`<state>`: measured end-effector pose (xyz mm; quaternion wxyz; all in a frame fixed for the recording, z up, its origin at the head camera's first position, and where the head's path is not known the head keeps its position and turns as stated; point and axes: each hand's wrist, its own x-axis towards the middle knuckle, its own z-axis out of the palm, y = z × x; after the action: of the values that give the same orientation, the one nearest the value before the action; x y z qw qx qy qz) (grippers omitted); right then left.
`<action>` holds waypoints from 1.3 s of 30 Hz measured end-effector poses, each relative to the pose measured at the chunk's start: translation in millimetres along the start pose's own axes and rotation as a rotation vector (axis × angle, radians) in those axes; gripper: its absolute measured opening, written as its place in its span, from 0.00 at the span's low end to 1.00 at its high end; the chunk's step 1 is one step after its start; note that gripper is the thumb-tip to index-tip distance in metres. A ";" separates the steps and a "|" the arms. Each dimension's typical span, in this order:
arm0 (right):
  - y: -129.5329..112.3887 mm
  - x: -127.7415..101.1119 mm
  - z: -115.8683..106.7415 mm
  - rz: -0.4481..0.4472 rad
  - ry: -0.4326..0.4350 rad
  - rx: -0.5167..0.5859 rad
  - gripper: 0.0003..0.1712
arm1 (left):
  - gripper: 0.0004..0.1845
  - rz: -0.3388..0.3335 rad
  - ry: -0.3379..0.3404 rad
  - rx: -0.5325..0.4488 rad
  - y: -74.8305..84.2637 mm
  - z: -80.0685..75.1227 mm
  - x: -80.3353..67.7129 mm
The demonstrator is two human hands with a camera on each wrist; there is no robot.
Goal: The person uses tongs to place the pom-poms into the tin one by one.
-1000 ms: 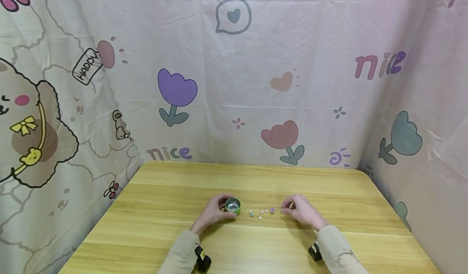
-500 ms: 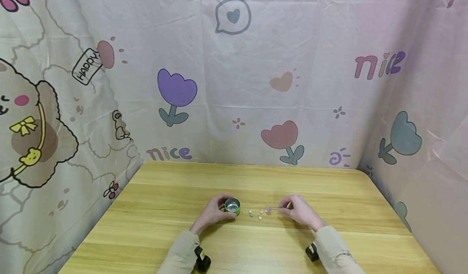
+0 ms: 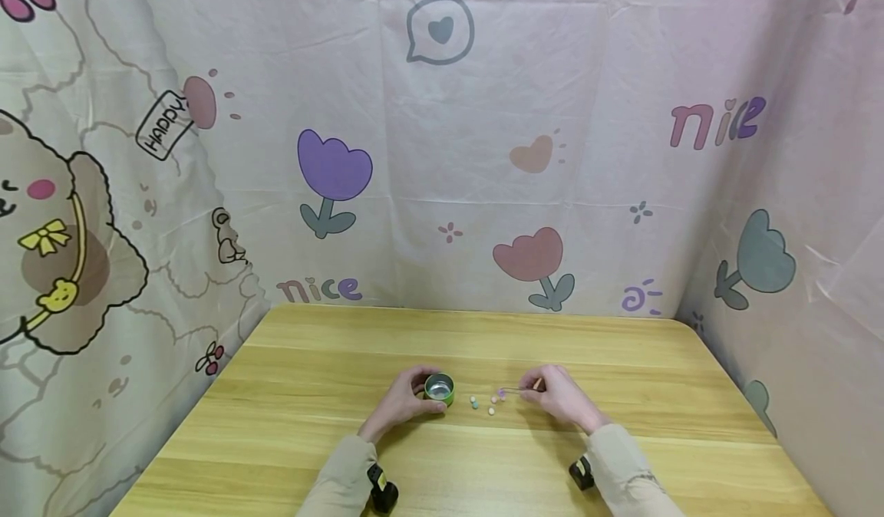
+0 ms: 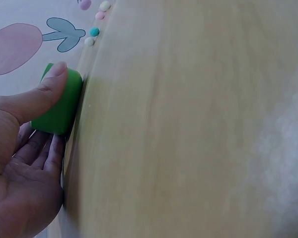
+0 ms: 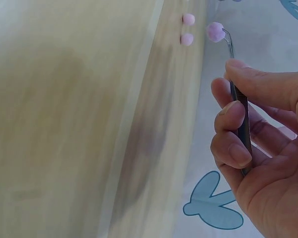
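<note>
My left hand grips a small round green tin on the table, thumb on the near side and fingers round the far side. The tin's silvery inside faces up in the head view. With curled fingers and thumb, my right hand holds metal tweezers with a bent tip. Pinched at that tip is a lilac ball, raised above the table. Two pink balls lie just beyond it in the right wrist view. A teal ball and a white ball sit nearer the tin.
Another white ball lies slightly toward me between the hands. The wooden table ends at a printed cloth backdrop behind and at both sides. Black wrist cameras hang under both sleeves.
My right hand has moved left with the tweezers and the lilac ball, which has come over toward the pink balls and a little higher. My left hand and the tin have stayed put.
</note>
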<state>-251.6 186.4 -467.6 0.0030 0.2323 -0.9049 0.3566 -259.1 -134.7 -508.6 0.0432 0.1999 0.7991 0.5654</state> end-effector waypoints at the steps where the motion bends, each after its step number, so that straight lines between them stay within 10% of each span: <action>1: -0.9 0.6 0.3 -0.001 -0.001 0.001 0.02 | 0.33 -0.001 0.001 -0.001 0.0 0.1 0.0; 39: -34.1 33.3 22.1 -0.050 -0.052 0.066 0.04 | 0.32 0.025 -0.017 0.016 3.9 -1.8 -1.8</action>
<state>-263.4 136.4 -456.4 -0.0194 0.2641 -0.8864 0.3797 -256.9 -135.9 -504.7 0.0414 0.2151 0.8008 0.5575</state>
